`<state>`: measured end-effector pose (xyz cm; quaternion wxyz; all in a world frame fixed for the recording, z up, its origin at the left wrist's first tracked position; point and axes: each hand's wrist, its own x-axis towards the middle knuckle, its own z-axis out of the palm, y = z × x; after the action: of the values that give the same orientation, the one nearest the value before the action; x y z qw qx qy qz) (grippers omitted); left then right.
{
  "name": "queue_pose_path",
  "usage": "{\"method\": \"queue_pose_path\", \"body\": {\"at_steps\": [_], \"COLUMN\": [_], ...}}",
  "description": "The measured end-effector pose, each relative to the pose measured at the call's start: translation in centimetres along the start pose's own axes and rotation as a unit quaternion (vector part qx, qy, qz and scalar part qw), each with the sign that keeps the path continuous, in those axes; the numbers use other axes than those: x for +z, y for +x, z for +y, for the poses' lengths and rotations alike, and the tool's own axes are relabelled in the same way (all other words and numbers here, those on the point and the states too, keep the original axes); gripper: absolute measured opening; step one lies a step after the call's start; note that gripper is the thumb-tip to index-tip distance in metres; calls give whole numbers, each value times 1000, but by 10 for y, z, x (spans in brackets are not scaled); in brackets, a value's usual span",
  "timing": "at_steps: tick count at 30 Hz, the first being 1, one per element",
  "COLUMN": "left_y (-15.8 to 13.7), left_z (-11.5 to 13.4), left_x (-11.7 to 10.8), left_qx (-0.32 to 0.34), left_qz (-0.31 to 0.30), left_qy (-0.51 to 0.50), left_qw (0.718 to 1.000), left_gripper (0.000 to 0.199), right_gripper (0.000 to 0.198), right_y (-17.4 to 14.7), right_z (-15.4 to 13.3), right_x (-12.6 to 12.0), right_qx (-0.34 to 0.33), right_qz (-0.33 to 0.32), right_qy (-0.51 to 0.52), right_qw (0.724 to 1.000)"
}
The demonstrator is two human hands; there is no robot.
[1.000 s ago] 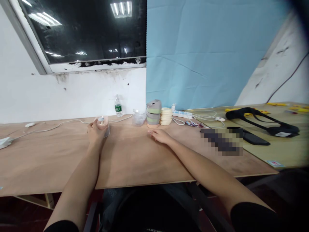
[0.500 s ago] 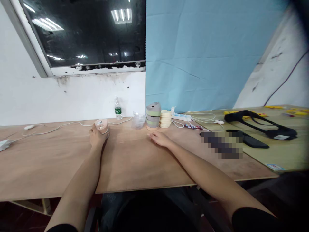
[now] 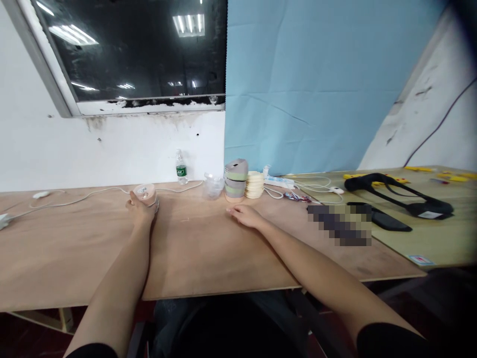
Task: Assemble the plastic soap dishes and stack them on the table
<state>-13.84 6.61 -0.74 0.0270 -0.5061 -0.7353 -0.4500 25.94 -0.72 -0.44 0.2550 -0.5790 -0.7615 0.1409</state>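
At the far left of my feed, a white box (image 3: 4, 221) sat on the brown surface (image 3: 208, 253), with a white cable (image 3: 89, 198) trailing along the back. Next came the left hand (image 3: 140, 211), its fingers curved round the near left side of a round pink container (image 3: 146, 194) — closed on it, though I could not tell how firmly. Its printed top faced up; whether its base touched the surface was hidden from me. I judged the handling of this piece incomplete: in hand, its release not yet done.

Beyond it, a green-labelled bottle (image 3: 181, 169) stood upright at the back, then some clear plastic cups (image 3: 213, 188) and a grey-and-green stack (image 3: 235, 180), side by side. Just in front of that stack lay the right hand (image 3: 245, 216), its fingers loosely bent and partly open, holding nothing I could see. Cream discs (image 3: 254, 185) rose in a neat pile beside the stack. As far as I could judge, those groups were settled — only the pink container, well apart from them, was being handled. Farther right lay a power strip (image 3: 278, 182) and a black strapped frame (image 3: 428, 205).
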Motion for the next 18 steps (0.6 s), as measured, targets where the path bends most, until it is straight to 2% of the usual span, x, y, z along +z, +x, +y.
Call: {"method": "queue_pose_path", "body": {"at_steps": [4,8,12,15,18], "left_y": [-5,-12,-24,-39,-55], "left_z": [8,21,42,60,72], "left_x": [-5,-12,-15,-9,4], "left_qx": [-17,-16,77,176,262], "left_qz": [19,53,85,33,-82], "left_qy": [17,38,34,36,63], "left_qw": [1000,998,993,983,959], "left_gripper": [122,111,89,67,51], "right_gripper": [54,49,43,35,27], "right_y": [0,1,1,3,14], "right_z": [1,3,4,0,-12], "right_x": [1,3,6,9,13], "right_qx": [-2,-8,-6,-23,-55], "right_qz": [7,16,27,67,132], "right_qy": [-14,-13,-2,-5,-29], "right_qw": [1000,1000,1000,997,989]}}
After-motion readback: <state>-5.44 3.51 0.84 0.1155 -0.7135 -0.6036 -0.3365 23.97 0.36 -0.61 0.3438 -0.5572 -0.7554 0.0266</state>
